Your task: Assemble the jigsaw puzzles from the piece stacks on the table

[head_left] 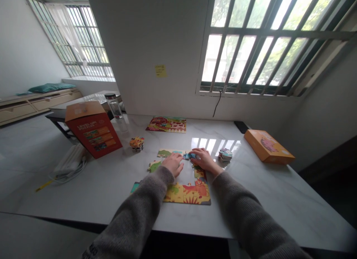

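Well, my left grip lies palm down on the puzzle, fingers pressed together, holding nothing I can see. My right grip curves over the puzzle's upper edge, fingertips at a blue piece between my hands; I cannot tell whether they pinch it.

The puzzle is only partly joined, with gaps between its bright yellow, green and red sections, and it sits on the tabletop right under my hands. Just past my right hand is a small stack of pieces, and past my left is another.

Further left stands a red box, its cream top closed as far as I can see, so its contents stay hidden. An orange box lies flat on the right, also shut. Beyond me, a finished puzzle lies near the wall, and a clear glass bottle with a dark lid stands behind the red box. That box reads "LEVEL UP! PUZZLES". Writing on a yellow sticky note is too small to read.
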Tool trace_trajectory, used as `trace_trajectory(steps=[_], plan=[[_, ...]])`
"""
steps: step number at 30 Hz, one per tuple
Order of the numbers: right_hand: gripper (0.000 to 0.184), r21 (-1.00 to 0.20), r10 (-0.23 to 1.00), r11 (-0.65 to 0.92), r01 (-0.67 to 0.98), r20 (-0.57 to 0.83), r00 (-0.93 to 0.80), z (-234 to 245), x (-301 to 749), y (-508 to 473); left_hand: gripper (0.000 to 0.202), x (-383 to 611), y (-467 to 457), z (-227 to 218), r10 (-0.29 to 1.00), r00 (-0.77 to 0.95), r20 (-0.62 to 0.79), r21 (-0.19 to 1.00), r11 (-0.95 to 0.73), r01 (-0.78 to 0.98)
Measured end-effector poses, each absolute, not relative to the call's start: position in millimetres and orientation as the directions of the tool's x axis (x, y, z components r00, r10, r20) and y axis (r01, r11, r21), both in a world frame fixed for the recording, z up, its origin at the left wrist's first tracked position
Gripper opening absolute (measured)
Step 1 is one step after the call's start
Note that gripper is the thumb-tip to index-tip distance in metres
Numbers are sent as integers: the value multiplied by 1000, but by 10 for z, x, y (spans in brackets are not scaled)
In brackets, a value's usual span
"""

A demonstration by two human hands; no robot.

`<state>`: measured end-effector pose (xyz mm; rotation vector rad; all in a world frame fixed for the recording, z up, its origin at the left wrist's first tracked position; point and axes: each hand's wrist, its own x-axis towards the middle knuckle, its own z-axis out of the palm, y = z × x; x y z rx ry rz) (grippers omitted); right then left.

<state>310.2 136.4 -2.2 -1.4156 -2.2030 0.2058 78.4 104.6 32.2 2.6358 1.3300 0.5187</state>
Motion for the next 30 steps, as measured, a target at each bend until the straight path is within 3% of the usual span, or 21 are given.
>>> trace_trajectory(steps=[6, 15, 24, 30], plan=[[29, -381, 892, 432, 817, 316, -324, -30, 3086, 1351, 30, 924, 1267, 298, 843, 501, 195, 170, -532, 829], [35, -298, 879, 456, 838, 300, -371, 7, 3022, 1262, 42, 942, 1170, 175, 855, 464, 233, 164, -505, 847], [43, -232, 861, 489, 841, 285, -422, 35, 2939, 1108, 41, 942, 1180, 126, 856, 456, 242, 183, -502, 845], [44, -248, 873, 475, 844, 254, -416, 29, 2942, 1094, 27, 662, 1287, 316, 868, 407, 285, 315, -486, 815]])
